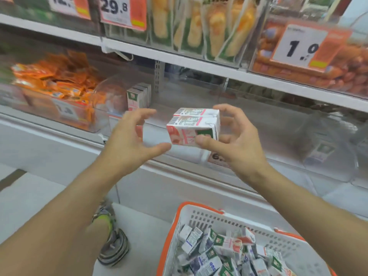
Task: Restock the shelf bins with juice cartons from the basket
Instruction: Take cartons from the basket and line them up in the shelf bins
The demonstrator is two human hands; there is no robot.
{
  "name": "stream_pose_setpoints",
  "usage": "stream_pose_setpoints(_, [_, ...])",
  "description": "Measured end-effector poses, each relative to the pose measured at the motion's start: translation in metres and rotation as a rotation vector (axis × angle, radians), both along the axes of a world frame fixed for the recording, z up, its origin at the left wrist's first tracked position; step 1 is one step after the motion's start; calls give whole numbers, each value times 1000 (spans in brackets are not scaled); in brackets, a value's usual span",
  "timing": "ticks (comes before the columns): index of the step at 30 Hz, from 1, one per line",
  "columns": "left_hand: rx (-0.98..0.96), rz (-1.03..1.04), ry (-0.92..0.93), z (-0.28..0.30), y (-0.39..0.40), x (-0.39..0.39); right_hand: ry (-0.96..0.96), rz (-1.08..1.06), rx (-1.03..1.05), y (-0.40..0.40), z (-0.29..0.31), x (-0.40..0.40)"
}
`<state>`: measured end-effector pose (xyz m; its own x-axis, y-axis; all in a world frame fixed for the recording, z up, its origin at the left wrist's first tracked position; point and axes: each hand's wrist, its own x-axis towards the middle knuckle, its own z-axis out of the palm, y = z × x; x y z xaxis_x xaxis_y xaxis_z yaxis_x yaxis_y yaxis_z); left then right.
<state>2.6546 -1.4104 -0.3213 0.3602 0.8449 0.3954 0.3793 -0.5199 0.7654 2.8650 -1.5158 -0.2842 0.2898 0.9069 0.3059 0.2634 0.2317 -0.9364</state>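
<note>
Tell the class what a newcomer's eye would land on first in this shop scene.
At centre, the right hand grips two pink-and-white juice cartons before the clear shelf bin, while the open left hand reaches alongside. Bottom right, an orange-rimmed white basket is heaped with more cartons.

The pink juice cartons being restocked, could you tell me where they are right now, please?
In the head view, centre frame: the right hand grips two pink juice cartons before the clear shelf bin, left hand open alongside.

Bare forearms, no sleeves, no rings or watch. One grey sandal [113,246] with straps, yellow-green at the ankle, left of the basket [179,222].
</note>
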Motion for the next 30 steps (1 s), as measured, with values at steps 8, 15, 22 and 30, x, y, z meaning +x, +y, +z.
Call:
stream_pose_setpoints(8, [361, 350, 171, -43, 72, -33, -225, -1, -43, 145, 10, -50])
stream_pose_setpoints(15, [251, 361, 69, -77, 100, -51, -559, 51, -164, 264, 3, -72])
stream_pose_setpoints(22, [279, 369, 86, -77, 94, -54, -858, 72, -243, 308, -18, -95])
stream_pose_setpoints(30, [141, 331, -49, -75, 92, -52, -861, -70, -250, 308, -38, -104])
